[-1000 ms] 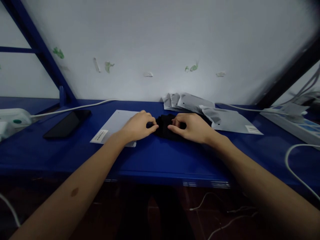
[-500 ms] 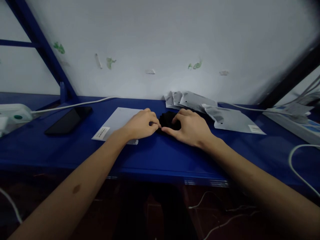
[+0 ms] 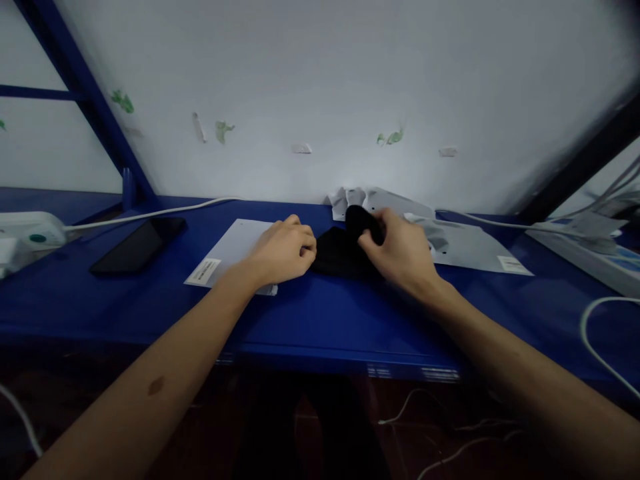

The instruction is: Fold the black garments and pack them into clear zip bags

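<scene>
A soft black cloth item [image 3: 336, 255] lies in the middle of the blue tabletop, its exact kind hard to make out in the dim light. My right hand [image 3: 400, 248] pinches its right part between thumb and fingers and holds a rounded fold up off the table. At its left edge my left hand [image 3: 286, 250] is closed, the fingertips pinching the cloth against the table. Under and beside my left hand lies a stack of flat grey-white bags [image 3: 235, 240] with a barcode label. Several filled grey-white bags [image 3: 463, 245] lie behind and to the right of my right hand.
A black phone [image 3: 140, 245] rests on the left of the blue table [image 3: 320, 327], near a white power strip [image 3: 33, 230]. White cables run along the back and right. A pale box [image 3: 590, 257] with papers stands far right. The wall rises directly behind.
My right hand has moved right and lifted a fold of the black cloth, which is now spread wider between my hands. My left hand has stayed nearly in place.
</scene>
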`<state>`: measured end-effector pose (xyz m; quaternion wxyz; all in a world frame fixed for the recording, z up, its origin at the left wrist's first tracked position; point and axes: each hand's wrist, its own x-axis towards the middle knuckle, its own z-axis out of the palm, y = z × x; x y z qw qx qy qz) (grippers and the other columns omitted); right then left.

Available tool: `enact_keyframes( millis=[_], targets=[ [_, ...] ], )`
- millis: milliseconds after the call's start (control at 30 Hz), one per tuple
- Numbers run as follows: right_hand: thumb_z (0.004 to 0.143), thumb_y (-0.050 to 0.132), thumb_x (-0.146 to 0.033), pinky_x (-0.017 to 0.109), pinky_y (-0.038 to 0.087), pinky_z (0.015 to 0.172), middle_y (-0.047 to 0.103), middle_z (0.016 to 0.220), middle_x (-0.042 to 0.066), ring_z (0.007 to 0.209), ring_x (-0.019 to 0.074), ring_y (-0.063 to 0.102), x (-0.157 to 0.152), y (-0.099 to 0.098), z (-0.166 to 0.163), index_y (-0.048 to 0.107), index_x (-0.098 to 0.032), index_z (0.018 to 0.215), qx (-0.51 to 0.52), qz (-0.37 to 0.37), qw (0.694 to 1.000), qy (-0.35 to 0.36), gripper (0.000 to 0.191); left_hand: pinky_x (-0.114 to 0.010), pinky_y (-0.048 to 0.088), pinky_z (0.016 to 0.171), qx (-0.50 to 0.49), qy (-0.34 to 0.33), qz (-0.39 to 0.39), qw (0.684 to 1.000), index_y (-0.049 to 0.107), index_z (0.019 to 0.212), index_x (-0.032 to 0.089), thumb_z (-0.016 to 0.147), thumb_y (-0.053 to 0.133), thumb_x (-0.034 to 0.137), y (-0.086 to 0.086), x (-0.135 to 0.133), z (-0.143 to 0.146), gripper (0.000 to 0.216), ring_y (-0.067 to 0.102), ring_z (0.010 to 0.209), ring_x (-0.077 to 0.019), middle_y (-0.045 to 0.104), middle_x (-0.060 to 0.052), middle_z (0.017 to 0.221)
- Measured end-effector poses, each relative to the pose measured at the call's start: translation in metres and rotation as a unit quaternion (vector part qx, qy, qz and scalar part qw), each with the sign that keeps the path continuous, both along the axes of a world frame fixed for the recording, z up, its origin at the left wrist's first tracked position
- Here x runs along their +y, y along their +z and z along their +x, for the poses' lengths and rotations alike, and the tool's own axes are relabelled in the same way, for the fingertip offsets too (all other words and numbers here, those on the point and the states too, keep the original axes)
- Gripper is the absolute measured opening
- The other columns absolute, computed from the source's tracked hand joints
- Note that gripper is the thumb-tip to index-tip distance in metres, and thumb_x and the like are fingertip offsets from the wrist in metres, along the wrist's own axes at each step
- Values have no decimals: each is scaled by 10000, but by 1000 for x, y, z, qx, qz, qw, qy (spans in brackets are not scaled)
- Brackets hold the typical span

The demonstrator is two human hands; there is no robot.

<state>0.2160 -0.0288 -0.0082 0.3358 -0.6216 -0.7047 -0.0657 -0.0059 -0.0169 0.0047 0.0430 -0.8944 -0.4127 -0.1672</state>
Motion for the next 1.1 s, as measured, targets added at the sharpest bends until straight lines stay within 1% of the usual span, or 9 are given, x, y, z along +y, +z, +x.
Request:
enact_keyframes(
  millis=[133, 233, 300, 400, 500, 600, 733, 900, 1100],
  targets=[
    [856, 528, -334, 409, 490, 737, 712, 929, 191, 851, 319, 673, 7, 5, 24, 587, -99, 1179, 0, 6, 993, -118, 404, -466, 412, 908, 48, 152, 46, 986, 725, 676, 200, 934, 430, 406, 3, 5, -8, 443, 557, 991, -300, 724, -92, 853],
    [842, 553, -394, 442, 487, 729, 698, 917, 231, 854, 360, 671, 10, 5, 44, 590, -75, 1159, -28, -57, 981, -185, 451, -512, 394, 940, 77, 258, 52, 962, 716, 628, 175, 946, 398, 599, 4, 9, -16, 618, 561, 1025, -357, 679, -149, 760],
    [837, 558, -410, 456, 486, 735, 693, 924, 244, 871, 378, 670, 11, 3, 53, 603, -65, 1138, -50, -98, 972, -210, 460, -521, 389, 947, 95, 289, 52, 951, 725, 660, 156, 931, 453, 605, 5, 11, -20, 591, 558, 1054, -382, 675, -171, 785],
    [830, 565, -363, 456, 480, 806, 674, 1060, 259, 1008, 383, 640, 13, -2, 59, 607, -55, 1171, -100, -68, 972, -201, 461, -506, 395, 943, 76, 276, 71, 955, 732, 763, 165, 927, 538, 508, 4, 11, -22, 427, 541, 1101, -378, 690, -160, 926],
    [849, 531, -299, 439, 464, 861, 635, 1194, 250, 1112, 365, 592, 16, -3, 59, 618, -75, 1204, -137, 3, 977, -165, 428, -436, 420, 925, 22, 177, 79, 981, 725, 913, 207, 939, 555, 437, 2, 11, -20, 286, 536, 1104, -313, 682, -102, 1076],
    [875, 478, -245, 397, 463, 839, 698, 1082, 168, 1030, 310, 622, 19, -4, 56, 683, -146, 1092, -150, -19, 984, -100, 314, -416, 420, 931, 37, 104, 39, 993, 730, 950, 229, 954, 536, 409, 0, 11, -18, 264, 550, 1051, -277, 697, -66, 1053],
    [877, 499, -274, 365, 462, 734, 740, 917, 120, 839, 269, 666, 20, -7, 52, 729, -189, 945, -170, -115, 977, -61, 255, -479, 405, 951, 71, 189, 15, 979, 751, 884, 206, 960, 483, 375, 2, 11, -19, 326, 558, 1049, -320, 728, -103, 963],
    [876, 489, -296, 389, 474, 684, 742, 870, 145, 809, 305, 686, 17, -8, 53, 761, -187, 881, -174, -83, 976, -105, 292, -529, 364, 983, 61, 279, 27, 958, 768, 840, 188, 965, 435, 398, 6, 11, -22, 413, 563, 1080, -359, 715, -146, 899],
    [856, 508, -230, 421, 500, 727, 745, 948, 174, 871, 328, 699, 19, -9, 60, 786, -184, 934, -157, -100, 978, -97, 293, -519, 392, 948, 75, 314, 39, 946, 772, 878, 180, 965, 425, 371, 4, 12, -27, 405, 579, 1054, -357, 726, -150, 899]
  ],
)
